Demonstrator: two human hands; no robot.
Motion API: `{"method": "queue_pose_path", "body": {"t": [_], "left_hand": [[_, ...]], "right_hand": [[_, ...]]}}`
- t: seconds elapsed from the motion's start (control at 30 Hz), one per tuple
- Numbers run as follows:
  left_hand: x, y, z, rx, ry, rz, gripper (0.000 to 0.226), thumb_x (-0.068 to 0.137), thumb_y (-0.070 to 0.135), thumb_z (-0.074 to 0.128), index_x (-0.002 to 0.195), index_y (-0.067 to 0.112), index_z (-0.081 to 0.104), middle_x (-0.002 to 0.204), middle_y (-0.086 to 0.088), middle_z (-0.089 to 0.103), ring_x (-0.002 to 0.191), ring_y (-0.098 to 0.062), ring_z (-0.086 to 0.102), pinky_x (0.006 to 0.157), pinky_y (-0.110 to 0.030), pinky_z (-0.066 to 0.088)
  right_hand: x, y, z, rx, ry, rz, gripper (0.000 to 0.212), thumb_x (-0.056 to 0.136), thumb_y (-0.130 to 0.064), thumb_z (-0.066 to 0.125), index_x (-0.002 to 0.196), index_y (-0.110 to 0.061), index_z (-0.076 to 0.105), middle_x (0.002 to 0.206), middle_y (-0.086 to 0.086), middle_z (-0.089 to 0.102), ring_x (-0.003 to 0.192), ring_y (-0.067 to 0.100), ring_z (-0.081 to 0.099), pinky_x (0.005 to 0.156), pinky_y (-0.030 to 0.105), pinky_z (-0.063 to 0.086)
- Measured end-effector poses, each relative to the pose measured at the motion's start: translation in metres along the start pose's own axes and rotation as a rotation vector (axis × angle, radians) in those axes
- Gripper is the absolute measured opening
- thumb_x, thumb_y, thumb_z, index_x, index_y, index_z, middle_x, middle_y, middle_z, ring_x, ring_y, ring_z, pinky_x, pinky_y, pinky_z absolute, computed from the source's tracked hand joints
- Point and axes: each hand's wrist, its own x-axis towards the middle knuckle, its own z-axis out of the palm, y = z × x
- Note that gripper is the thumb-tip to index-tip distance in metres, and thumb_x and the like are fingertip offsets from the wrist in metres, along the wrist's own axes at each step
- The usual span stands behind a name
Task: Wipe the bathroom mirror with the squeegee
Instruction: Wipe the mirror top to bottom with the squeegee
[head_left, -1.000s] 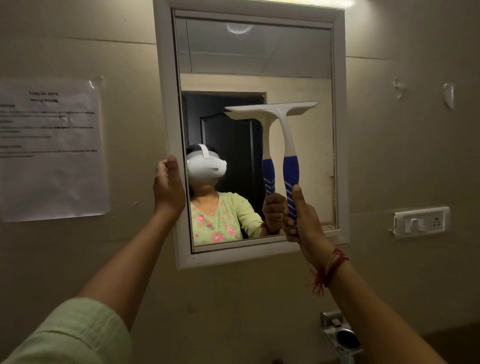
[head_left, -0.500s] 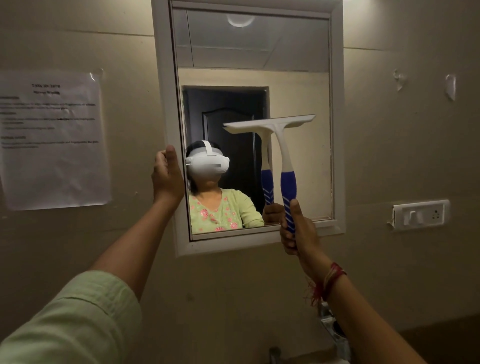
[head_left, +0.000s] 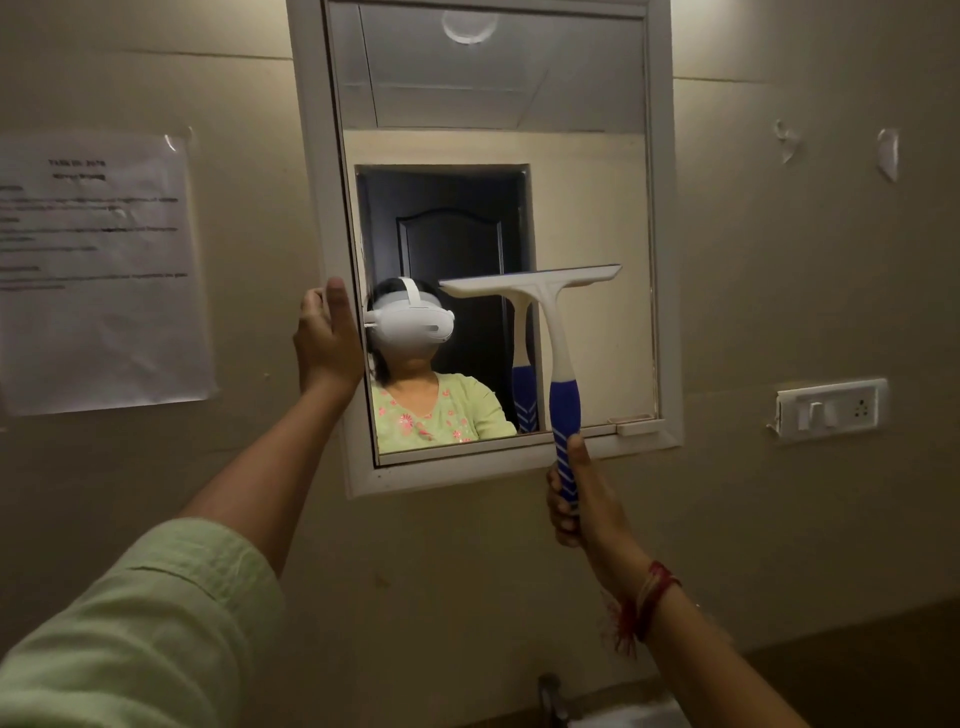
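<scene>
Beige wall (head_left: 779, 519). A printed paper sheet (head_left: 98, 270), text too blurred to read, is taped at left. At right, a white switch-and-socket plate (head_left: 830, 409); above it, two small clear adhesive hooks (head_left: 888, 153). At the lower edge, a metal tap (head_left: 551, 693), partly visible.

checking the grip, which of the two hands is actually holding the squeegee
The right hand, the one with the red thread at the wrist, grips the squeegee by its blue handle. The left hand only rests on the mirror frame.
</scene>
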Motion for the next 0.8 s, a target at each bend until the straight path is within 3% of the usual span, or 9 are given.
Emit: {"method": "queue_pose_path", "body": {"t": [0.3,0.53,0.7,0.8], "left_hand": [[0.000,0.000,0.000,0.010,0.022,0.023,0.043,0.095,0.047,0.026,0.093,0.012,0.050,0.084,-0.004,0.051,0.079,-0.017,0.046,0.061,-0.024,0.024],[0.000,0.000,0.000,-0.002,0.001,-0.002,0.036,0.094,0.047,0.026,0.086,0.016,0.042,0.082,-0.006,0.051,0.078,-0.019,0.047,0.065,-0.026,0.029],[0.000,0.000,0.001,-0.012,-0.004,-0.010,0.035,0.094,0.048,0.026,0.086,0.018,0.043,0.083,-0.005,0.052,0.079,-0.019,0.048,0.067,-0.026,0.031],[0.000,0.001,0.001,-0.006,-0.011,-0.019,0.031,0.094,0.048,0.025,0.077,0.028,0.040,0.079,0.001,0.050,0.080,-0.017,0.047,0.069,-0.026,0.032]], "right_hand": [[-0.008,0.023,-0.007,0.010,0.000,0.039,0.055,0.066,-0.073,0.037,0.060,-0.019,0.047,0.043,-0.007,0.042,0.035,0.008,0.035,0.038,0.016,0.030],[-0.018,0.044,-0.012,-0.012,0.002,0.064,0.052,0.074,-0.067,0.033,0.060,-0.019,0.046,0.042,-0.008,0.042,0.035,0.007,0.035,0.037,0.015,0.031],[-0.024,0.057,-0.014,0.000,-0.006,0.060,0.069,0.051,-0.090,0.046,0.057,-0.021,0.047,0.043,-0.008,0.042,0.035,0.007,0.034,0.037,0.015,0.031],[-0.029,0.066,-0.016,0.001,0.001,0.081,0.076,0.038,-0.094,0.050,0.057,-0.020,0.046,0.042,-0.008,0.041,0.034,0.008,0.034,0.037,0.015,0.030]]}}
